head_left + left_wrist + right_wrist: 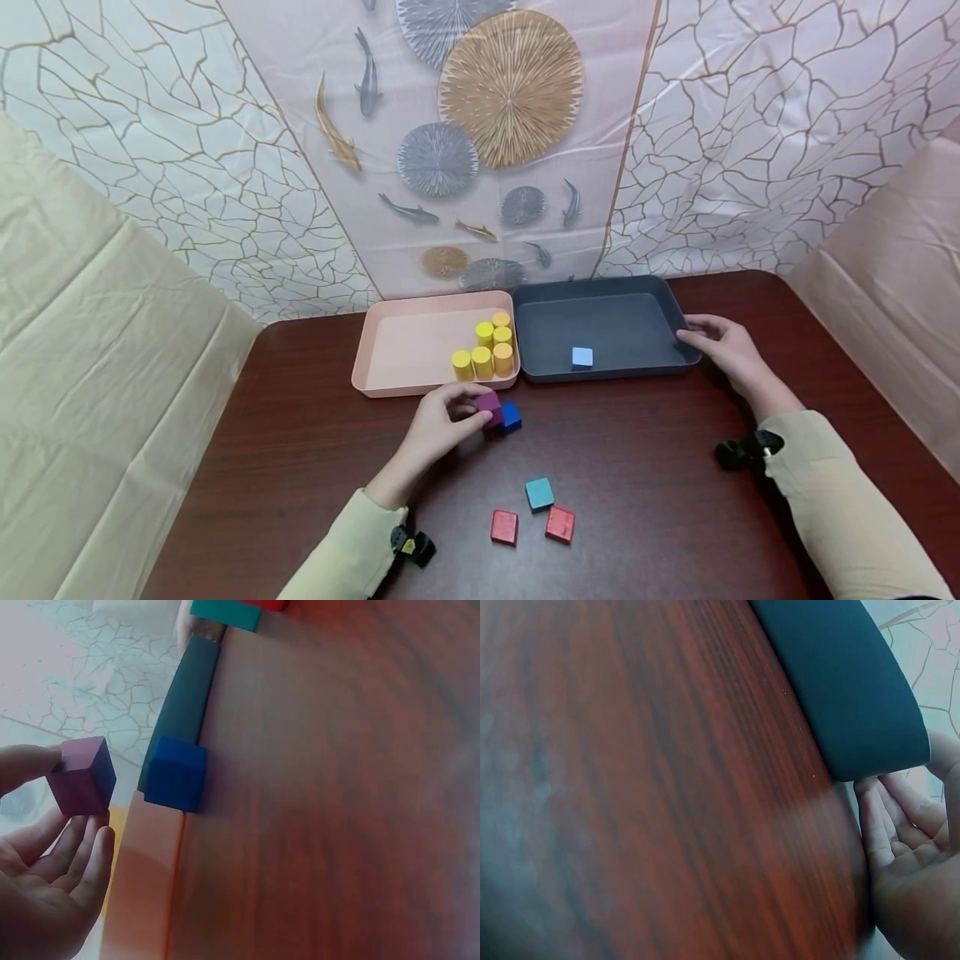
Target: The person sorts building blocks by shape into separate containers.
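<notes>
A: What's the L hand [442,422] doing?
B: It's pinching the purple cube [490,408], thumb on one side, fingertips on the other, gap only cube-wide. It's holding it above the table [637,467], near the pink tray's [412,333] near wall. The blue cube [512,418] is sitting on the table just R of it.
A: & the R hand [727,348]?
B: Thumb & fingers are gripping the dark tray [600,321] by its R end, thumb at the rim, fingers outside, nearly closed w/ the wall btwn.
A: Other bits?
B: Yellow cylinders [482,362] are standing in the pink tray's R part; a pale blue cube [582,359] is sitting near the dark tray's near wall. A teal cube [539,495] & two red cubes [504,527] are lying nearer on the table.
</notes>
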Demonstrator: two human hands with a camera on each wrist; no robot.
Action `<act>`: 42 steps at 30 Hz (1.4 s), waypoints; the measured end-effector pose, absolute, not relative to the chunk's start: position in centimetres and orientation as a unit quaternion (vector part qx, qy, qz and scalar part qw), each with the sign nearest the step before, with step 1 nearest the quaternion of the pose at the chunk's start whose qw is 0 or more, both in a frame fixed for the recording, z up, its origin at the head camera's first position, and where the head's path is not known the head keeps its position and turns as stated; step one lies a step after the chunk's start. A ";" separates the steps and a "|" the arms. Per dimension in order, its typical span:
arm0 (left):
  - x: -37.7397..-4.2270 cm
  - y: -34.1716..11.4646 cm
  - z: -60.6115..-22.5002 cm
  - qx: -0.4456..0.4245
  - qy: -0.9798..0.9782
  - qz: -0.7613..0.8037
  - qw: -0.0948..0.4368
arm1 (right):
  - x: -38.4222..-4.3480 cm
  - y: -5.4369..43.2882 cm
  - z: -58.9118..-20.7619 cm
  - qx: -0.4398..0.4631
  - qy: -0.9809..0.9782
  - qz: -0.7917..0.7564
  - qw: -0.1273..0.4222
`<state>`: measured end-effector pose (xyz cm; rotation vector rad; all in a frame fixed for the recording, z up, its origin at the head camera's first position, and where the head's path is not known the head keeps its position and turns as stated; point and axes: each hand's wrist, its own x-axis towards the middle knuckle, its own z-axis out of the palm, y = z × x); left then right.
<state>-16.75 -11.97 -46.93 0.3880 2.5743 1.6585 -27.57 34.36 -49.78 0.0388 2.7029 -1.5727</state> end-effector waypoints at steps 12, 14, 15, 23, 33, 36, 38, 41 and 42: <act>-18.0 -10.2 -45.4 0.145 0.821 0.551 0.029 | -27.4 34.3 -49.8 0.015 0.864 -0.503 0.005; -18.2 -9.8 -45.1 0.149 0.823 0.547 0.030 | -27.4 34.3 -49.8 0.016 0.863 -0.506 0.006; -18.3 -9.6 -45.0 0.151 0.823 0.546 0.031 | -27.3 34.3 -49.7 0.015 0.863 -0.506 0.006; -19.6 -8.3 -44.2 0.162 0.807 0.566 0.041 | -27.3 34.3 -49.8 0.016 0.862 -0.507 0.005; -21.1 -6.9 -43.1 0.168 0.807 0.565 0.042 | -27.4 34.2 -49.7 0.014 0.861 -0.508 0.006; -21.5 -6.5 -42.9 0.169 0.810 0.559 0.045 | -27.4 34.2 -49.6 0.013 0.862 -0.507 0.006; -21.8 -6.2 -42.7 0.169 0.812 0.557 0.047 | -27.4 34.3 -49.6 0.014 0.862 -0.507 0.006; -22.2 -5.8 -42.6 0.169 0.814 0.553 0.048 | -27.4 34.3 -49.6 0.013 0.863 -0.506 0.007; -22.4 -5.6 -42.6 0.170 0.816 0.550 0.048 | -27.4 34.3 -49.6 0.012 0.862 -0.506 0.007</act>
